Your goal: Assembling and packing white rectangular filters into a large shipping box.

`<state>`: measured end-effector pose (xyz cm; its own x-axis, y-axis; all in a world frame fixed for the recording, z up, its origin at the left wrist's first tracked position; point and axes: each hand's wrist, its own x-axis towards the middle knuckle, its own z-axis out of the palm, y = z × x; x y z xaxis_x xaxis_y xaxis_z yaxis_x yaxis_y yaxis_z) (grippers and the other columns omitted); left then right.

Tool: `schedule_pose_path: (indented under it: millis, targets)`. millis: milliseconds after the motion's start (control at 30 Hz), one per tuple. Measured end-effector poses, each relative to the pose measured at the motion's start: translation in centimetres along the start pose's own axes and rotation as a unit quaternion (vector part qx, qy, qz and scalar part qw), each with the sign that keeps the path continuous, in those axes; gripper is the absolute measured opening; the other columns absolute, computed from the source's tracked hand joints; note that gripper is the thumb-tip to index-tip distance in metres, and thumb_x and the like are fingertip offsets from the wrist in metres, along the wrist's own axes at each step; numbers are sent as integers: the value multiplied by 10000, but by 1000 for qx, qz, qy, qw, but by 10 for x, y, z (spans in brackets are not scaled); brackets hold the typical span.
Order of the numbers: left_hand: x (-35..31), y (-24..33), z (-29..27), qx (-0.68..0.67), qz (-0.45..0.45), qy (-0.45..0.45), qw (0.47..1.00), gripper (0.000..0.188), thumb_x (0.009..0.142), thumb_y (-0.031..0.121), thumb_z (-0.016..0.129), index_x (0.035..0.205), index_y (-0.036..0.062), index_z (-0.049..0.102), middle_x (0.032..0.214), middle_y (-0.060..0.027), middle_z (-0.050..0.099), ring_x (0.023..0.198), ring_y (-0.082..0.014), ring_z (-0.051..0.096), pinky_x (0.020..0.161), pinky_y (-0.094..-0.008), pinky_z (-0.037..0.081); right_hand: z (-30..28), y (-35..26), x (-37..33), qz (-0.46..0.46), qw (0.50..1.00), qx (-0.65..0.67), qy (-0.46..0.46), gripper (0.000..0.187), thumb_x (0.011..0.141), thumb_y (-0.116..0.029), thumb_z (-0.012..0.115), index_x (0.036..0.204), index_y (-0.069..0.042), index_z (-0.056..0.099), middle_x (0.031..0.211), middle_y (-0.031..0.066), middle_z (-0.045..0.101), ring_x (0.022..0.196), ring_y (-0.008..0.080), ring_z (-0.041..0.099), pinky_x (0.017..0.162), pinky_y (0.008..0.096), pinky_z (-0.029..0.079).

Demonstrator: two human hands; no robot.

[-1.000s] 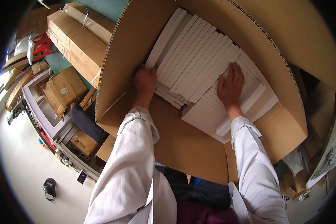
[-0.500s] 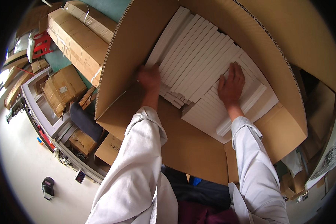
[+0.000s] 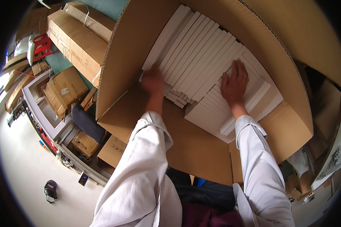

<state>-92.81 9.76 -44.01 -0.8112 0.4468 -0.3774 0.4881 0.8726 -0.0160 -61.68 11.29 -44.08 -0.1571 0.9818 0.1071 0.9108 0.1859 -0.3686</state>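
A large open cardboard box (image 3: 201, 151) stands before me, holding tightly packed rows of slim white boxes (image 3: 201, 49). My left hand (image 3: 153, 80) is at the near end of the leftmost white pieces, close to the box's left wall. Motion smears its fingers, so their grip is unclear. Flat on the white boxes at the right lies my right hand (image 3: 235, 82), fingers stretched out and holding nothing. A separate white strip (image 3: 250, 108) rests on top of the row beside my right wrist.
Long taped cartons (image 3: 77, 45) lie beyond the box at the left. Nearer are a smaller carton (image 3: 64, 90), a dark padded chair part (image 3: 87, 123) and a grey-white frame (image 3: 38, 90). A phone (image 3: 83, 178) and a black welding mask (image 3: 50, 191) lie at the lower left.
My left hand has shifted slightly right, and the near end of the leftmost white piece now shows beside it. My right hand has stayed nearly still.
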Motion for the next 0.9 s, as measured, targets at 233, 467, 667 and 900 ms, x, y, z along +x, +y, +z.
schedule_pose_path:
  millis: [233, 467, 667, 900]
  targets:
    - [-25, 55, -14, -148, 300, 18, 942, 639, 906, 523, 627, 1115, -79, 673, 1032, -301, 696, 994, -444, 677, 878, -473, 545, -1, 8, -2, -1, 1000, 13, 2, 625, 907, -251, 619, 1450, -15, 419, 1477, 192, 432, 1382, 382, 391, 1139, 516, 317]
    - [-1, 106, -2, -122, 355, -21, 927, 689, 892, 565, 641, 1166, -67, 657, 1114, -293, 683, 1053, -426, 667, 916, -455, 538, 0, 2, 0, 6, 1000, 19, 3, 626, 898, -242, 627, 1449, -25, 423, 1474, 187, 430, 1386, 372, 388, 1143, 514, 315]
    - [-14, 103, -6, -191, 392, -108, 893, 679, 877, 538, 676, 1180, -68, 642, 1128, -282, 674, 1090, -421, 650, 954, -450, 518, 0, 6, -4, 5, 1000, 5, 5, 619, 896, -244, 630, 1441, -22, 438, 1474, 186, 429, 1381, 374, 391, 1137, 514, 323]
    - [-18, 82, -15, -142, 340, -176, 913, 741, 895, 488, 666, 1314, -108, 534, 1268, -319, 598, 1214, -449, 572, 1056, -456, 449, 1, 10, -3, -1, 1000, -7, 1, 603, 906, -268, 614, 1426, -7, 456, 1453, 194, 449, 1356, 390, 407, 1117, 515, 341]
